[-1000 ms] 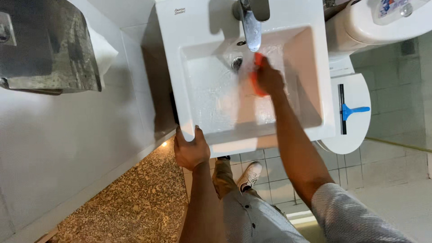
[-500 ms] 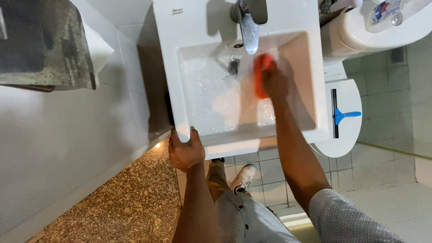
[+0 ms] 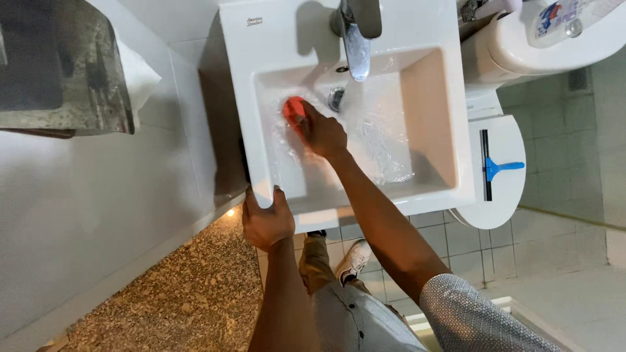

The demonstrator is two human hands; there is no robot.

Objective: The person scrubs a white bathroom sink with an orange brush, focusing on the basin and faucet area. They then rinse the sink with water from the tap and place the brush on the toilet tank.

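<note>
Right hand (image 3: 321,133) over half-hidden orange sponge (image 3: 293,109); left hand (image 3: 266,220) on sink rim (image 3: 261,182).

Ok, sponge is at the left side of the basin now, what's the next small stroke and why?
Probably sweep the orange sponge under the right hand toward the near wall of the sink; suds sit mid-basin, that strip looks unscrubbed, and the left hand grips the front corner.

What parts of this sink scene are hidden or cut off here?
- Orange sponge: mostly covered by the right hand.
- Sink drain: partly behind the tap.
- Tap top: cut off by the upper edge.
- Toilet: bowl hidden under the closed lid.
</note>
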